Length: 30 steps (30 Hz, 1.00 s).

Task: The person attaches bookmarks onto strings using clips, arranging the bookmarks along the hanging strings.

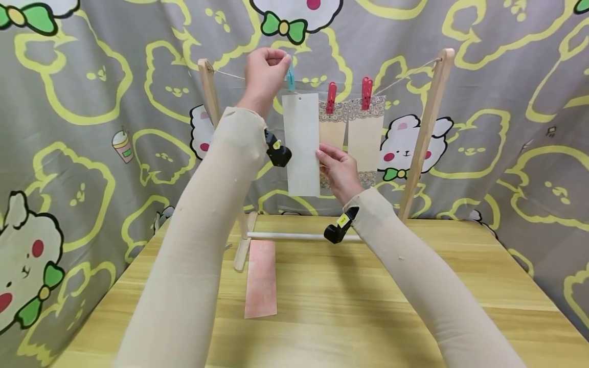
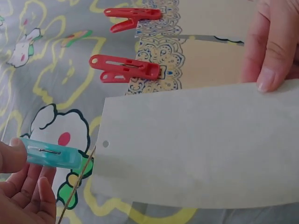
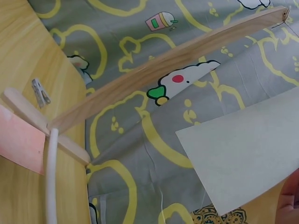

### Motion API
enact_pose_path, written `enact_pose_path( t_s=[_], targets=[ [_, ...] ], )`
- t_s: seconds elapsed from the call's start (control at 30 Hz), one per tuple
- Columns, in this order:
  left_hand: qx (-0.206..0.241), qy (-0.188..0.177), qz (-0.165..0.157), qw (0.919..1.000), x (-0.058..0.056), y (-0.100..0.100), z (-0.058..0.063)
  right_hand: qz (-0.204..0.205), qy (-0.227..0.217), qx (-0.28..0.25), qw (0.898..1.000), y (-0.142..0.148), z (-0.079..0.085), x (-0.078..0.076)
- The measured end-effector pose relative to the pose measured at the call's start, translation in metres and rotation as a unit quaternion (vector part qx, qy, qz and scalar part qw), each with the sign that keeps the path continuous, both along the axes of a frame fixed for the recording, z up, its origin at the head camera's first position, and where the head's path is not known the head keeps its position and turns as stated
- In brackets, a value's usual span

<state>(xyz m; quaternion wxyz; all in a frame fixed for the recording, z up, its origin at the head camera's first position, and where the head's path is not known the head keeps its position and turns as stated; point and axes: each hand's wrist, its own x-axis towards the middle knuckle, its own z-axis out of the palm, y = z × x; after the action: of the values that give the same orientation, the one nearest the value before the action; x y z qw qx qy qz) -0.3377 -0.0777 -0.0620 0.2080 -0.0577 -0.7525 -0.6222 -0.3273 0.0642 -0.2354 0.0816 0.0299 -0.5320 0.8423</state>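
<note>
My left hand (image 1: 266, 76) is raised at the string and pinches a teal clothespin (image 2: 55, 154) by its handle end. The clothespin's nose points at the top edge of a plain pale card (image 1: 301, 148), which has a small punched hole near that edge. My right hand (image 1: 341, 171) holds this card upright by its right edge, between thumb and fingers. In the left wrist view the string (image 2: 77, 191) runs up to the card's top edge, close to the clothespin. Two cream patterned cards (image 1: 365, 138) hang just to the right, under red clothespins (image 1: 331, 97).
The string is tied between two wooden posts (image 1: 425, 133), joined low down by a white rod (image 1: 294, 236). On the wooden table (image 1: 349, 306) lies a pink card (image 1: 261, 278). A metal clothespin (image 3: 41, 92) lies by the left foot. Behind hangs a patterned grey curtain (image 1: 497, 92).
</note>
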Motion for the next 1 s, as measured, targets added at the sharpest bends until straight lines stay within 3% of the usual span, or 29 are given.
enact_pose_path(
  t_s=[0.23, 0.37, 0.7, 1.0],
  targets=[
    [0.005, -0.001, 0.004, 1.0, 0.0, 0.006, -0.002, -0.011, 0.003, -0.009, 1.0, -0.001, 0.001, -0.002],
    [-0.022, -0.002, 0.005, 0.9998, -0.002, 0.009, -0.005, -0.005, 0.002, -0.015, 1.0, -0.001, 0.001, -0.003],
    [-0.06, -0.064, 0.007, 0.9961, -0.003, 0.012, -0.012, -0.003, -0.011, -0.026, 1.0, -0.002, 0.0, -0.003],
    [-0.078, -0.073, 0.014, 0.9941, -0.003, 0.011, -0.014, -0.002, -0.018, -0.034, 0.999, -0.003, -0.002, -0.004]
  ],
)
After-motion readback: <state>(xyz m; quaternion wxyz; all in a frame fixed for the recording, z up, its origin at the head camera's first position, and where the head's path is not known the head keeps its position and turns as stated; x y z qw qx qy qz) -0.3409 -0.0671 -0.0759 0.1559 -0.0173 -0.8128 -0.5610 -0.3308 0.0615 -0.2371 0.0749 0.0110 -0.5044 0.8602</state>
